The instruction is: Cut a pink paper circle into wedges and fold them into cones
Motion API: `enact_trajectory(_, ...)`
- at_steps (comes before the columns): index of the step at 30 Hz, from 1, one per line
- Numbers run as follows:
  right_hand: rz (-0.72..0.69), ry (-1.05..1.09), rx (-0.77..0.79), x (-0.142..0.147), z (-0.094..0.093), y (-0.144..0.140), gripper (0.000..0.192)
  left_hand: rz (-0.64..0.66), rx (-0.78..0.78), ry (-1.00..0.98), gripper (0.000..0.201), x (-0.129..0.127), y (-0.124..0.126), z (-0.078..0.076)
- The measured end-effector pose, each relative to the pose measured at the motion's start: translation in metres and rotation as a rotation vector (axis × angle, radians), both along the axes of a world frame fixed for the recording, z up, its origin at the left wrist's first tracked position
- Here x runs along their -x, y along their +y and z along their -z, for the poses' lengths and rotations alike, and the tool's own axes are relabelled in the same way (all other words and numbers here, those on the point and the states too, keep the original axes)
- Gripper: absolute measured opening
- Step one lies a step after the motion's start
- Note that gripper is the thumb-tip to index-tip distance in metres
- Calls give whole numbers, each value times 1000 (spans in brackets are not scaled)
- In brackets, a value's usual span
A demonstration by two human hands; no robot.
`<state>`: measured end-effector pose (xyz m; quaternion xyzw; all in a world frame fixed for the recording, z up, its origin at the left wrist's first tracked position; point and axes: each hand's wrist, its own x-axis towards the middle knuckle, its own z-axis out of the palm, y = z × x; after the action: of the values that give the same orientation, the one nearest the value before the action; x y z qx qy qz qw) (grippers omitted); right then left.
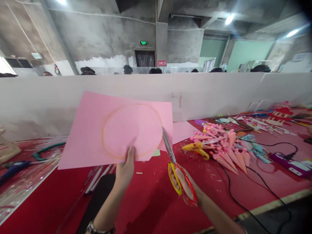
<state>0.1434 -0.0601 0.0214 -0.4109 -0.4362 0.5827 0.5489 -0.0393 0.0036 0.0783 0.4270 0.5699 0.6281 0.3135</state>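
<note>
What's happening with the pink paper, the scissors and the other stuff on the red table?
pink paper: held up by the left hand, circle drawn on it, cut begun at its right edge
scissors: in the right hand, blades at the paper's edge
paper cones: lying piled
glue gun: lying on table

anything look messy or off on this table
Small scraps and slivers litter the red table, and pink paper cones lie in a loose heap. The pink sheet and scissors look sound.
</note>
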Motion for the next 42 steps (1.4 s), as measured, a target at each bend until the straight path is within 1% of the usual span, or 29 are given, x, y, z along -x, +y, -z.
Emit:
enact_trajectory(3,-146,126,10,3,1,19,48,35,-89,198,26,1,10,-4)
enact_trajectory(4,-171,160,-3,5,1,25,49,63,-92,256,31,2,12,-5)
enact_trajectory(6,-194,191,-33,9,1,33,47,133,-28,364,46,2,14,-3)
enact_trajectory(8,-201,188,-48,13,5,40,45,182,66,452,55,3,15,2)
enact_trajectory(11,-163,173,-37,17,16,46,48,236,145,559,56,6,17,14)
enact_trajectory(14,-135,131,-22,16,27,47,53,261,116,635,52,8,18,25)
enact_trajectory(16,-127,99,-30,14,30,46,54,273,74,663,52,8,17,30)
enact_trajectory(18,-114,87,-40,12,31,44,53,311,69,651,51,8,16,32)
enact_trajectory(22,-95,100,-12,11,32,42,51,400,107,521,52,9,11,34)
enact_trajectory(27,-25,91,27,11,37,40,51,391,57,434,54,10,7,36)
enact_trajectory(33,23,86,34,12,38,38,49,388,3,375,54,6,4,31)
enact_trajectory(36,15,77,54,13,36,37,49,391,-9,337,54,3,4,30)
enact_trajectory(38,3,73,32,13,36,38,48,401,-16,340,55,3,4,31)
enact_trajectory(42,-43,69,-72,11,36,40,44,415,-13,396,55,6,6,33)
